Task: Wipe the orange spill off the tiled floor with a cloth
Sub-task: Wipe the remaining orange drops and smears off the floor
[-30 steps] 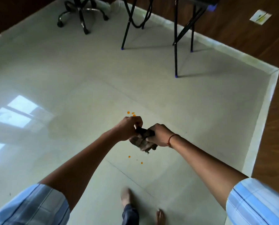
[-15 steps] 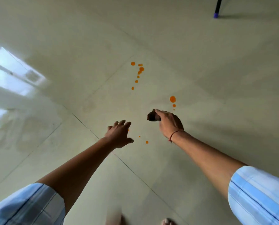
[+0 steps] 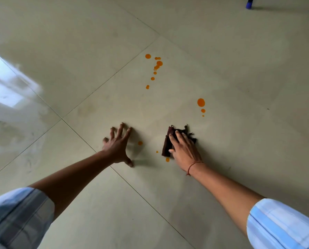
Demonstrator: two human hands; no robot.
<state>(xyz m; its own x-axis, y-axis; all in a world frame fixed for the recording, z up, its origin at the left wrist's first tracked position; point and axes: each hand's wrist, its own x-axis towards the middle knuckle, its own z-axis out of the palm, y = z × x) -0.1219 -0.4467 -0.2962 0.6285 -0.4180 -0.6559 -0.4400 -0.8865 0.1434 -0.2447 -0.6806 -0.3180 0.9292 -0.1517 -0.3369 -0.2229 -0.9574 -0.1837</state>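
Observation:
Orange drops dot the pale tiled floor [image 3: 222,51]: a cluster of spill drops [image 3: 156,66] farther out, a bigger drop [image 3: 201,102] to the right with two small ones below it, and small drops [image 3: 140,143] between my hands. A dark brown frayed cloth [image 3: 168,142] lies flat on the floor. My right hand [image 3: 185,151] presses down on the cloth with fingers extended. My left hand [image 3: 118,146] rests on the tile with fingers spread, holding nothing.
A blue-capped furniture leg [image 3: 249,4] stands at the top right. Window glare [image 3: 4,83] reflects off the tiles at the left. Grout lines cross the floor near my left hand.
Both hands first held the cloth together, then parted. The view dropped closer to the floor. The left hand now rests on the tile and the right presses the cloth down flat.

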